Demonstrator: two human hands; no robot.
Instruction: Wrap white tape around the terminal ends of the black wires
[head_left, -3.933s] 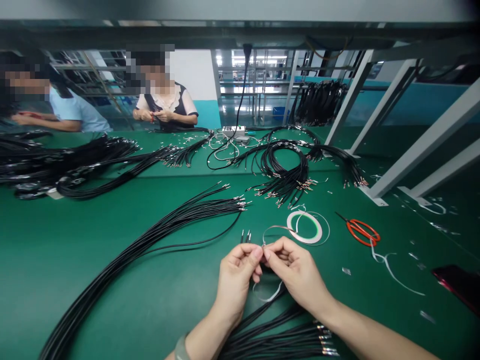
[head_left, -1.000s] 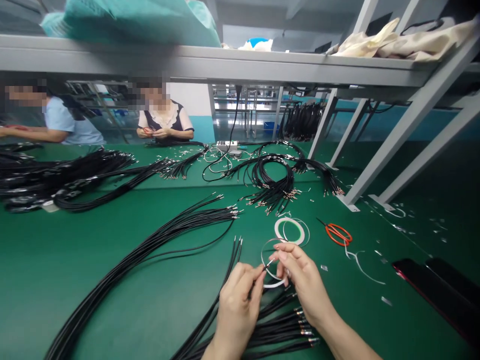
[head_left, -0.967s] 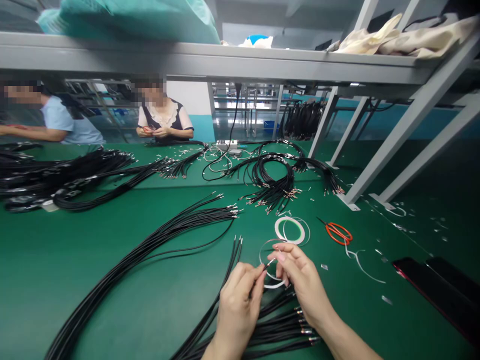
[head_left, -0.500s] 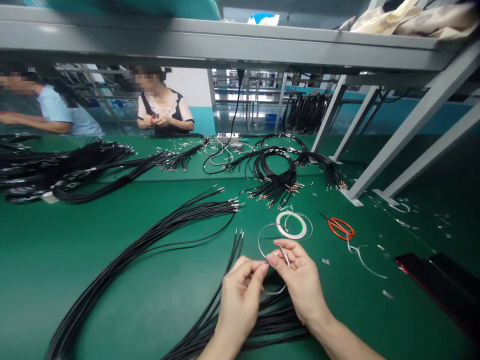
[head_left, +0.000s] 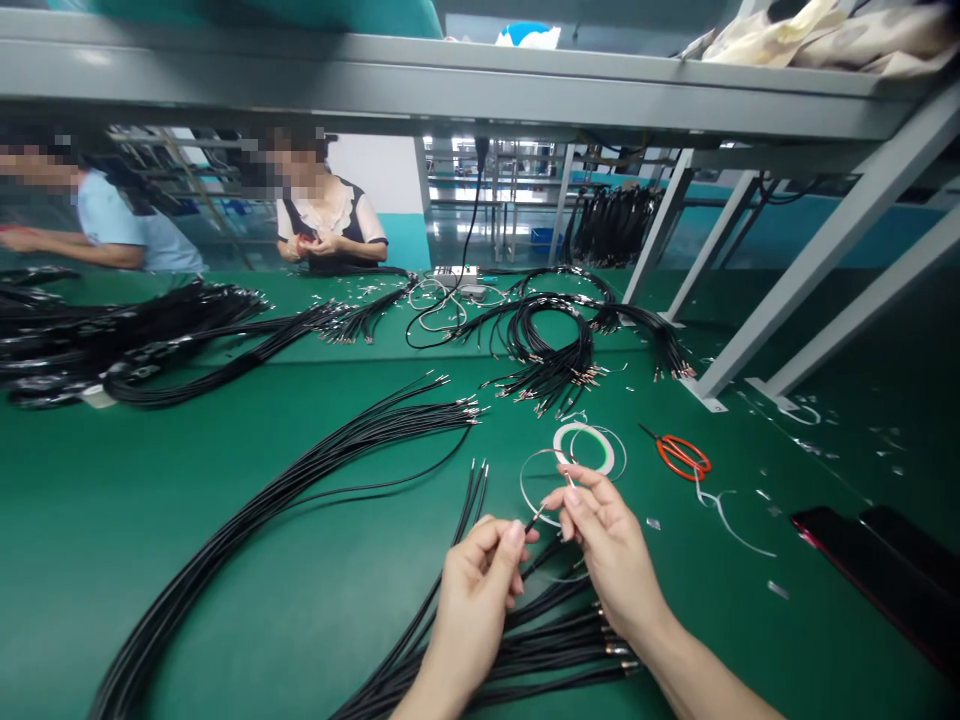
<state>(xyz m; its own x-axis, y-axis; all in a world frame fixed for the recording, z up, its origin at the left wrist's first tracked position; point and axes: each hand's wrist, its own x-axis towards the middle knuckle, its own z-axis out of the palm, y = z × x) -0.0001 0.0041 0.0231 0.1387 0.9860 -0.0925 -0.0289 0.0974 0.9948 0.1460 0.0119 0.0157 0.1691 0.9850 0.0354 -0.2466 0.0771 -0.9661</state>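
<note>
My left hand (head_left: 476, 590) pinches a black cable (head_left: 532, 523) close to its bare tip, which points up and right. Beside it, my right hand (head_left: 611, 545) is closed on a thin whitish strip (head_left: 522, 488) between thumb and fingers. That strip curls in a loop near a flat white roll (head_left: 559, 438) lying just beyond my hands. Below both wrists runs a bundle of black cables (head_left: 555, 640) with metal ends showing at the right. Another curved cable bundle (head_left: 225, 530) lies to the left, its stripped tips toward the middle.
Orange-handled scissors (head_left: 682, 457) lie right of the roll, near scraps. A coiled cable bundle (head_left: 551, 345) and a heap of cables (head_left: 127, 325) are farther back. Grey frame legs (head_left: 795, 260) stand at right. Two people sit across the green table (head_left: 360, 620).
My hands have drawn slightly apart, the right moving a little up and right. The cable tip in my left fingers now shows, and metal ends show beneath my right wrist.
</note>
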